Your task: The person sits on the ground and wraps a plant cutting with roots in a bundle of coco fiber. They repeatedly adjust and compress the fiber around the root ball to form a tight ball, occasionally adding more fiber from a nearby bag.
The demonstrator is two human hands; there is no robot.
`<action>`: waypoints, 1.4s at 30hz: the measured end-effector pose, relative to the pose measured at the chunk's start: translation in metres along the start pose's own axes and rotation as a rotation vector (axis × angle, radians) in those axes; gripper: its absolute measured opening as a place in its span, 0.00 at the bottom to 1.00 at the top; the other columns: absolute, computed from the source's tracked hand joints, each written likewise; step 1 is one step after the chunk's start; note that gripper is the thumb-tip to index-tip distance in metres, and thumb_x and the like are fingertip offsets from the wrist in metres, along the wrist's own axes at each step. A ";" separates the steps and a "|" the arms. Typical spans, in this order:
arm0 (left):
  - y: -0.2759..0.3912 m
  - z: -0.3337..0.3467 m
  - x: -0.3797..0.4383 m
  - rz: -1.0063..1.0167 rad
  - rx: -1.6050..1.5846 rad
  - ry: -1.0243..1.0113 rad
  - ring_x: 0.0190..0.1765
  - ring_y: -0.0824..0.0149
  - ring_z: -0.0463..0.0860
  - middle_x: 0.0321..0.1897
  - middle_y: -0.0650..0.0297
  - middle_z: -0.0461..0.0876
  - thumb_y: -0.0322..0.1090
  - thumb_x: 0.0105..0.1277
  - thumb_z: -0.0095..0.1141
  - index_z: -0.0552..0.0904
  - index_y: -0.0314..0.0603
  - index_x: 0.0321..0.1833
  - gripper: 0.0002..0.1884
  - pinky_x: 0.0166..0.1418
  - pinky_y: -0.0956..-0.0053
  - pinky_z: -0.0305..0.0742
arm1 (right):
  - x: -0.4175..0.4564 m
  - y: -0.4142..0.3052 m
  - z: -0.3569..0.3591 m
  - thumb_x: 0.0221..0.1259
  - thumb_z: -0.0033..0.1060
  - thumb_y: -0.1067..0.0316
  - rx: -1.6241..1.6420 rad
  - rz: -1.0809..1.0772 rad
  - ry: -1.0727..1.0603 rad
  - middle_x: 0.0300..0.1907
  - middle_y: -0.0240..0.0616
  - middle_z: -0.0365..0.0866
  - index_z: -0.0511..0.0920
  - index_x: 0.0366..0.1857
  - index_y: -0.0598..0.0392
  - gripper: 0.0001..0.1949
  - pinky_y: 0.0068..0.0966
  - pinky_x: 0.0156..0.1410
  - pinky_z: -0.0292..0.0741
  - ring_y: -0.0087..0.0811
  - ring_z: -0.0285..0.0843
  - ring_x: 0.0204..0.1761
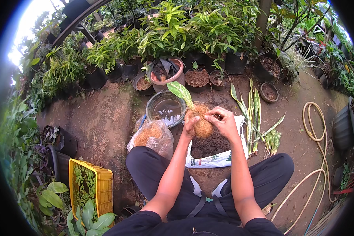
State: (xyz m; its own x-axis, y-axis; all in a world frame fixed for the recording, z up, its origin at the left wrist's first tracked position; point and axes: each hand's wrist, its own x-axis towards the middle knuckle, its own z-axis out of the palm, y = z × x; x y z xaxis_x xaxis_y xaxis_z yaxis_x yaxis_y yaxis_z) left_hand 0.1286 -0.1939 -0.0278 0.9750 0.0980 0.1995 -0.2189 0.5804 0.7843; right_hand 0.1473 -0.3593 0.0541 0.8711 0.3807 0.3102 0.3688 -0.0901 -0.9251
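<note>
A ball of brown coir fibre [203, 129] is held up in front of me, with a variegated green leaf [179, 91] standing out of its top left. My left hand [190, 126] grips the ball from the left, thumb across its front. On the ball's right side, my right hand [224, 120] pinches at the fibre with thumb and fingertips. Below both hands lies an open white printed sack [212, 162] with dark soil [208, 147] in it. To the left sit a clear plastic bag [166, 144] of loose coir [149, 134] and a round dark tub [150, 116] holding water.
Long snake plant leaves [250, 118] and a bunch of variegated leafy cuttings [273, 141] lie right of the sack. A hose [324, 153] loops along the right. At the left stands a yellow crate [104, 188] with small green plants. Potted plants [197, 79] line the back.
</note>
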 end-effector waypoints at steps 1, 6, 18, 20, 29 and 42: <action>0.003 0.004 -0.001 0.043 -0.065 -0.062 0.50 0.68 0.81 0.50 0.59 0.79 0.37 0.60 0.69 0.72 0.35 0.59 0.27 0.53 0.73 0.78 | 0.000 0.000 0.001 0.58 0.70 0.71 -0.033 -0.041 0.011 0.34 0.35 0.83 0.85 0.36 0.62 0.07 0.25 0.47 0.74 0.27 0.79 0.39; 0.015 0.023 -0.002 -0.072 0.137 0.007 0.45 0.68 0.82 0.43 0.62 0.82 0.33 0.57 0.69 0.77 0.37 0.53 0.22 0.51 0.72 0.79 | 0.000 0.008 -0.003 0.58 0.68 0.72 -0.273 -0.157 -0.027 0.38 0.39 0.79 0.85 0.40 0.60 0.08 0.30 0.54 0.73 0.37 0.77 0.44; 0.010 0.011 0.009 -0.126 -0.298 0.336 0.47 0.62 0.84 0.47 0.54 0.82 0.41 0.69 0.56 0.76 0.35 0.58 0.21 0.54 0.66 0.81 | -0.007 0.021 0.027 0.56 0.70 0.42 -0.005 -0.354 0.088 0.67 0.52 0.68 0.69 0.66 0.59 0.39 0.42 0.69 0.71 0.47 0.69 0.69; -0.001 0.001 0.008 0.005 -0.157 0.371 0.51 0.63 0.83 0.50 0.55 0.82 0.40 0.70 0.55 0.76 0.34 0.60 0.20 0.57 0.68 0.79 | -0.006 0.013 0.049 0.63 0.63 0.40 -0.170 -0.502 0.112 0.64 0.54 0.70 0.70 0.64 0.60 0.36 0.41 0.67 0.71 0.49 0.71 0.65; 0.011 0.039 0.002 0.046 -0.360 0.076 0.63 0.58 0.79 0.61 0.45 0.78 0.30 0.68 0.61 0.77 0.36 0.51 0.12 0.64 0.64 0.77 | -0.012 0.016 0.066 0.74 0.50 0.56 0.109 -0.064 0.499 0.44 0.50 0.83 0.77 0.49 0.63 0.17 0.33 0.56 0.77 0.42 0.83 0.48; 0.029 0.064 0.003 0.074 -0.202 0.291 0.56 0.61 0.81 0.55 0.54 0.81 0.38 0.73 0.57 0.76 0.39 0.55 0.14 0.59 0.67 0.79 | -0.010 0.025 0.056 0.69 0.56 0.42 -0.248 -0.507 0.436 0.51 0.55 0.75 0.68 0.55 0.63 0.30 0.41 0.58 0.74 0.49 0.77 0.52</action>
State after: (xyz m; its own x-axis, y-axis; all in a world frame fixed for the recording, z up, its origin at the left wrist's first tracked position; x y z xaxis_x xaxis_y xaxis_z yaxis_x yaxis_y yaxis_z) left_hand 0.1225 -0.2287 0.0330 0.9333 0.3551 0.0531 -0.3057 0.7085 0.6361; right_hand 0.1293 -0.3136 0.0155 0.6038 0.0332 0.7964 0.7808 -0.2260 -0.5825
